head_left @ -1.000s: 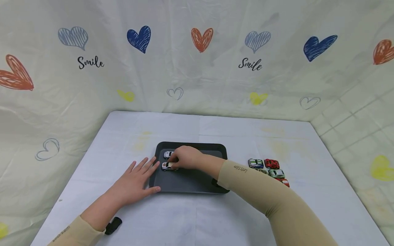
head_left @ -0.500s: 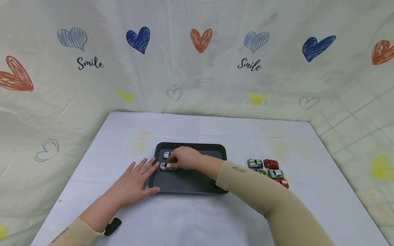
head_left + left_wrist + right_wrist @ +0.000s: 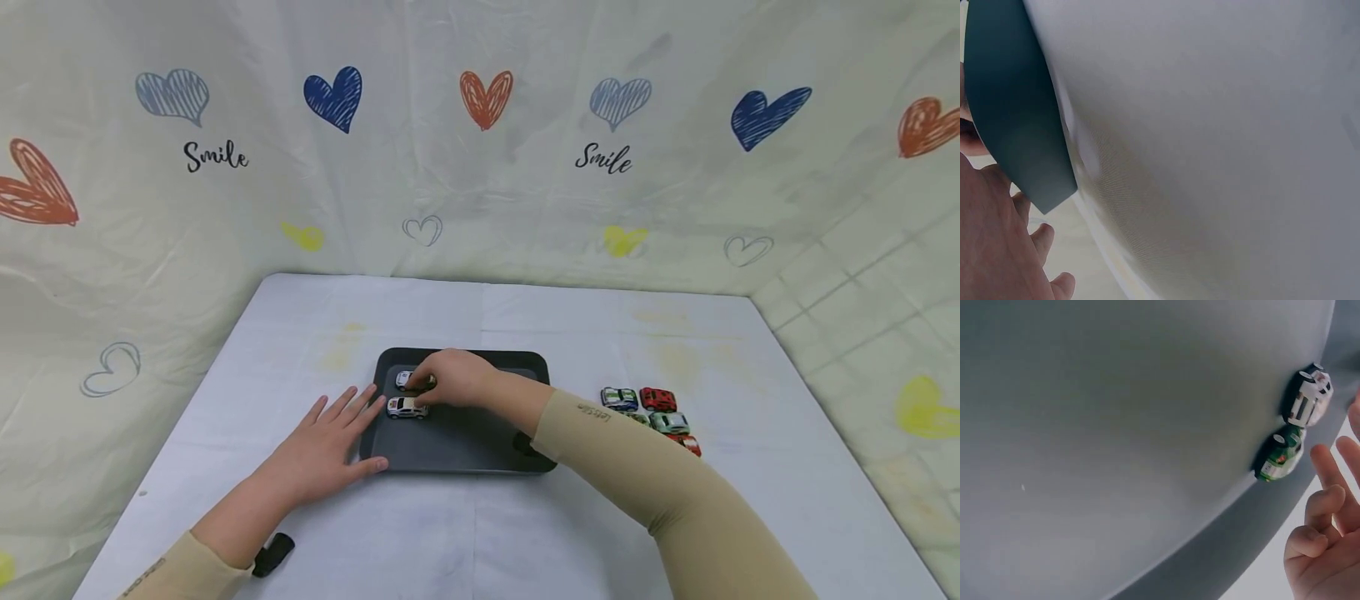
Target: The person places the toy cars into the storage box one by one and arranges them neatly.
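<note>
A dark baking tray (image 3: pixel 457 446) lies on the white table and holds small toy cars. A white toy car (image 3: pixel 407 407) stands near its left side; another pale toy car (image 3: pixel 403 380) is behind it, partly covered by fingers. My right hand (image 3: pixel 457 379) hovers over these cars. In the right wrist view its loosely bent fingers are apart from the white car (image 3: pixel 1307 400) and a green-and-white toy car (image 3: pixel 1282 455). My left hand (image 3: pixel 322 450) lies with spread fingers at the tray's left rim. The left wrist view shows the tray's outer wall (image 3: pixel 1019 112) beside that hand.
Right of the tray several toy cars sit in a group, among them a red car (image 3: pixel 657 399), a blue-and-green car (image 3: pixel 619 398) and a silver-green car (image 3: pixel 670 422). A black object (image 3: pixel 273 554) is at the left wrist. A heart-printed sheet (image 3: pixel 480 183) hangs behind the table.
My right hand has come off the front white car and shifted slightly up and back, uncovering more of it. That car moved slightly left before this. My left hand stays in place.
</note>
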`<action>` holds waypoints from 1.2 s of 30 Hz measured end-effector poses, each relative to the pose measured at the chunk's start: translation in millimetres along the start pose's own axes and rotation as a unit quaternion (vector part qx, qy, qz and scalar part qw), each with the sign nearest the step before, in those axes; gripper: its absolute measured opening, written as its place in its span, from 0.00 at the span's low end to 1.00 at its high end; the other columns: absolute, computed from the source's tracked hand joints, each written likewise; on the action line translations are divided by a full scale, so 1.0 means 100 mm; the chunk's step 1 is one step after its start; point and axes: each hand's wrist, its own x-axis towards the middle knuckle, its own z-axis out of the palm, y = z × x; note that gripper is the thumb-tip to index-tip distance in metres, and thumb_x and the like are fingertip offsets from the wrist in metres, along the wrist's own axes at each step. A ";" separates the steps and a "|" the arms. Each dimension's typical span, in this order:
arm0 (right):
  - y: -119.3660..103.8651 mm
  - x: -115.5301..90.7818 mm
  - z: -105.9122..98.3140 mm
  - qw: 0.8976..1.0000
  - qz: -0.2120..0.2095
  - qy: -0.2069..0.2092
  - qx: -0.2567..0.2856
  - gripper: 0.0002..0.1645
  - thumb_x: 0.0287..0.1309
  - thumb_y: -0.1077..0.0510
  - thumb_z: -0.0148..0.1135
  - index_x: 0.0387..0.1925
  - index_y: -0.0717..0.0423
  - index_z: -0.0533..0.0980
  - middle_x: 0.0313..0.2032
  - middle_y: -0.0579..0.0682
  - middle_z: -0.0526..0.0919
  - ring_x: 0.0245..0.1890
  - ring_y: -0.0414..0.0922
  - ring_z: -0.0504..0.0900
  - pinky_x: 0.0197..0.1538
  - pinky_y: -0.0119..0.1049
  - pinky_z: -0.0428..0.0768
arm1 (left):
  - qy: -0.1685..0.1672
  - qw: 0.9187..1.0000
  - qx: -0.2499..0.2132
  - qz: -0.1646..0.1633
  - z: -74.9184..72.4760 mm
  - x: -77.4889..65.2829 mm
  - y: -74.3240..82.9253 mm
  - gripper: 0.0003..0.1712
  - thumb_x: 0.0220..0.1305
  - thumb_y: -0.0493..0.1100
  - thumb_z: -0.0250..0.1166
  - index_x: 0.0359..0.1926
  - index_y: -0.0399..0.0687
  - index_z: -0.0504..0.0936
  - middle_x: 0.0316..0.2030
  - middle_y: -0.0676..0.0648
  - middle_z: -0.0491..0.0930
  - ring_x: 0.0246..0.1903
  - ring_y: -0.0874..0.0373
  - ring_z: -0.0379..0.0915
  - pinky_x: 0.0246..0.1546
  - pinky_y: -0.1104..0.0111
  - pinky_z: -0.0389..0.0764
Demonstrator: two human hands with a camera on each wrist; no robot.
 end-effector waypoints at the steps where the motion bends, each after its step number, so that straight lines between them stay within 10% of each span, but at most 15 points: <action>1: 0.00 -0.01 -0.01 1.000 0.000 0.001 0.002 0.21 0.60 0.44 0.69 0.55 0.39 0.83 0.47 0.36 0.84 0.47 0.35 0.81 0.50 0.33 0.80 | 0.001 1.000 -0.001 0.001 0.00 0.00 0.00 0.53 0.61 0.77 0.54 0.78 0.55 0.55 0.78 0.49 0.49 0.75 0.43 0.44 0.71 0.40 0.46; 26: 0.50 -0.86 -0.41 0.993 0.036 0.068 0.090 0.20 0.58 0.47 0.72 0.53 0.40 0.84 0.51 0.38 0.83 0.51 0.39 0.80 0.53 0.36 0.79 | 0.018 1.000 -0.017 0.001 0.01 -0.01 0.05 0.52 0.61 0.72 0.60 0.77 0.52 0.58 0.77 0.47 0.51 0.75 0.42 0.45 0.71 0.40 0.45; 36: 0.85 -1.47 -0.41 0.989 0.080 0.064 0.104 0.20 0.59 0.47 0.70 0.53 0.41 0.84 0.47 0.41 0.84 0.30 0.41 0.73 0.34 0.36 0.77 | -0.001 1.000 -0.009 -0.011 0.00 -0.01 0.06 0.52 0.61 0.73 0.59 0.78 0.54 0.56 0.78 0.49 0.49 0.76 0.43 0.43 0.72 0.41 0.44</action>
